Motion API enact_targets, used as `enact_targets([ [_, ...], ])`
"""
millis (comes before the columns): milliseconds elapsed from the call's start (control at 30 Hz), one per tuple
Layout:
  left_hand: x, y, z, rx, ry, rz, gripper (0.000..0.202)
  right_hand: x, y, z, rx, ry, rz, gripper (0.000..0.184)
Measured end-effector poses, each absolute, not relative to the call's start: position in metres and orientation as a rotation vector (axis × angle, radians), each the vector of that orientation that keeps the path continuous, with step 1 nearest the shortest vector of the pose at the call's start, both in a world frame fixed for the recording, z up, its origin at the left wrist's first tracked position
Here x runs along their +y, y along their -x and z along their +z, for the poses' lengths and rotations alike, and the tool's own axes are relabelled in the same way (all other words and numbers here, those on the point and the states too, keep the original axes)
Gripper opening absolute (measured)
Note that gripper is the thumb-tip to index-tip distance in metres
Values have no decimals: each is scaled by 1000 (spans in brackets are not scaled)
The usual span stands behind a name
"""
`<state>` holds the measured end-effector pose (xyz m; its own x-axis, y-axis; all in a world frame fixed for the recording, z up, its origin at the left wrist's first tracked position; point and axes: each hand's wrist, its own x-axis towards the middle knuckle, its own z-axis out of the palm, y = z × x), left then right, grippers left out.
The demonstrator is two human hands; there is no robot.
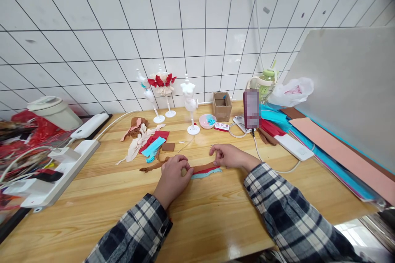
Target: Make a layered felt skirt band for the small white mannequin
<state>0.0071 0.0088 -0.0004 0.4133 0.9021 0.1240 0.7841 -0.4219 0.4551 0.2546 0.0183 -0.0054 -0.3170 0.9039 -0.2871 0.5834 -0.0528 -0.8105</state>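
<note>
- Left hand: fingers curled tight, knuckles up. It is clamped onto the left part of the layered fabric strip, a long wavy-edged band of brown cloth over red over light blue. The hand presses it onto the pale wooden tabletop.
- Right hand: fingers bent and drawn together at the strip's right end, touching it. We cannot tell whether thumb and forefinger pinch the cloth or only rest on it.
- Position: the strip lies flat near the middle of the table, spanning between the two hands. It sits just in front of a heap of cream, red, blue and brown fabric scraps.
- Handling note (our judgement): the layers look slightly offset, with red and blue peeping out below the brown. We advise light, even tension from both ends and squaring the edges before pressing down. Lifting is better than dragging, since thin soft cloth slides layer on layer and puckers.
- Look of the strip: thin, limp and matte, with a scalloped lower edge. A narrow brown tail runs out to the left past the left hand.
- Surroundings: three white miniature dress forms stand behind, well apart from the hands. A small pink bowl and an open cardboard box sit beside them.
</note>
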Motion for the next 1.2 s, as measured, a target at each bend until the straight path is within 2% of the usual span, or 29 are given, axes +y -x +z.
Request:
enact_targets([
  [467, 12, -7, -7, 1502, -2453, 509, 16, 20, -254, -9, -1895, 1622, 1295, 30],
  [833, 10, -7, -5, 1496, -2521, 501, 11, 19, -249, -5, -2105, 1660, 993, 28],
  [1000, 9, -6, -6, 1109, -2846, 451, 48, 16, -247, 0, -2181, 1679, 854, 28],
  [1200, 8, -6, -11, 1029, -2917, 349, 60, 11, -246, 9, -2188, 1706, 825, 30],
])
